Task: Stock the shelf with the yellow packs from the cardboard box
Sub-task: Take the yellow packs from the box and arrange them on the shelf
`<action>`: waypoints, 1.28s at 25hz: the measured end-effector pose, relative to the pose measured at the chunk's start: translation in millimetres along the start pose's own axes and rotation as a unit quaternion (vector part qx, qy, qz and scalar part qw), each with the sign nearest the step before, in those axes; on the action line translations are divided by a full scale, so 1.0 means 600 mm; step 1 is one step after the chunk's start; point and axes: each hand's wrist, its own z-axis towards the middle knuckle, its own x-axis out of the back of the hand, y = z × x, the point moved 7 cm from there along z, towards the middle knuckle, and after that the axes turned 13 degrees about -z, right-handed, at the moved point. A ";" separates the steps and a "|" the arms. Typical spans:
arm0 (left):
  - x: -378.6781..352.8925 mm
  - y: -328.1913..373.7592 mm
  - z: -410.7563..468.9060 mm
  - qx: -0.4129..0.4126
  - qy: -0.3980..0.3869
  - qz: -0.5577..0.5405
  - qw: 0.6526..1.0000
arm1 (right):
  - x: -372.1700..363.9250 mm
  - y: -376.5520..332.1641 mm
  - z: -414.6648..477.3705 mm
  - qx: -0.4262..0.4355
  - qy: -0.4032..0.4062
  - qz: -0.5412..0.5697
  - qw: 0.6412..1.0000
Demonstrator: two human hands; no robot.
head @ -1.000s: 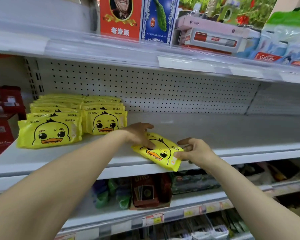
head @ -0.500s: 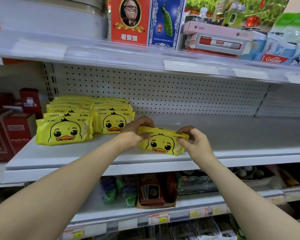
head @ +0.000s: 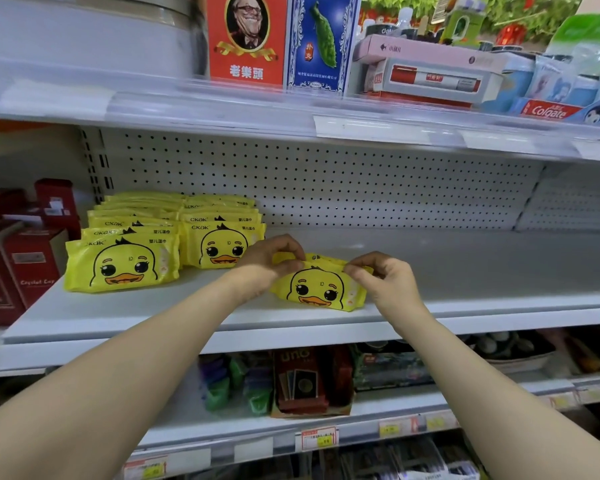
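Both hands on one yellow pack (head: 321, 289) at shelf (head: 465, 306) front: left hand (head: 271, 259) & right hand (head: 383, 277) pinch its top edge. Behind-left, two rows (head: 174, 237) already stocked; much shelf unfilled. Box not in view.

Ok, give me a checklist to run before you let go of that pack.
1. Pack down on the board: ok, the held pack rests its lower edge on the shelf, duck face forward.
2. Grip: ok, the left hand and the right hand each pinch its top edge.
3. In line with the stocked rows: not ok, it sits further forward than the row beside it.
4. Room to push it back: ok, bare board runs behind it to the pegboard.
5. Cardboard box within reach for the next pack: cannot tell, it is out of view.
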 end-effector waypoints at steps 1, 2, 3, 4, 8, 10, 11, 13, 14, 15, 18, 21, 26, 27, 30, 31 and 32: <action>0.002 -0.001 0.003 0.012 0.005 0.008 1.000 | 0.001 0.000 0.003 -0.009 0.004 -0.003 1.000; 0.004 0.002 0.007 0.024 0.009 0.021 0.999 | 0.003 0.000 0.005 -0.016 0.009 -0.008 1.000; 0.006 0.007 0.011 0.035 0.013 0.045 0.998 | 0.005 -0.001 0.008 -0.019 0.013 -0.016 1.000; 0.009 0.014 0.016 0.044 0.012 0.076 0.996 | 0.006 -0.003 0.010 -0.021 0.016 -0.025 0.999; 0.025 0.039 0.026 0.070 -0.038 0.197 0.977 | -0.015 -0.010 0.018 -0.023 -0.002 -0.050 0.998; 0.036 0.049 0.020 0.068 -0.062 0.285 0.954 | -0.038 -0.023 0.022 -0.019 -0.012 -0.051 0.998; 0.045 0.054 0.018 0.060 -0.065 0.330 0.940 | -0.051 -0.029 0.029 -0.013 -0.012 -0.038 0.999; 0.064 0.059 0.015 0.058 -0.082 0.389 0.916 | -0.077 -0.047 0.043 0.004 -0.010 -0.017 1.000; 0.072 0.055 0.015 0.066 -0.103 0.413 0.903 | -0.091 -0.060 0.049 0.014 -0.014 -0.016 1.000; 0.081 0.049 0.016 0.078 -0.127 0.443 0.884 | -0.107 -0.074 0.055 0.024 -0.018 -0.018 0.999; 0.120 0.032 0.022 0.103 -0.150 0.512 0.840 | -0.158 -0.118 0.070 0.071 -0.045 -0.029 0.996; 0.176 0.019 0.029 0.111 -0.103 0.504 0.851 | -0.202 -0.144 0.088 0.100 -0.080 -0.026 0.991; 0.221 -0.028 0.039 0.115 -0.031 0.474 0.872 | -0.271 -0.149 0.096 0.121 -0.164 -0.098 0.974; 0.225 -0.036 0.043 0.115 -0.020 0.476 0.871 | -0.279 -0.149 0.100 0.132 -0.156 -0.130 0.970; 0.232 -0.043 0.046 0.111 0.024 0.488 0.866 | -0.292 -0.154 0.107 0.164 -0.124 -0.257 0.944; 0.231 -0.041 0.044 0.106 0.034 0.491 0.864 | -0.293 -0.155 0.106 0.168 -0.113 -0.286 0.937; 0.228 -0.040 0.043 0.098 0.040 0.496 0.862 | -0.289 -0.157 0.103 0.170 -0.103 -0.301 0.933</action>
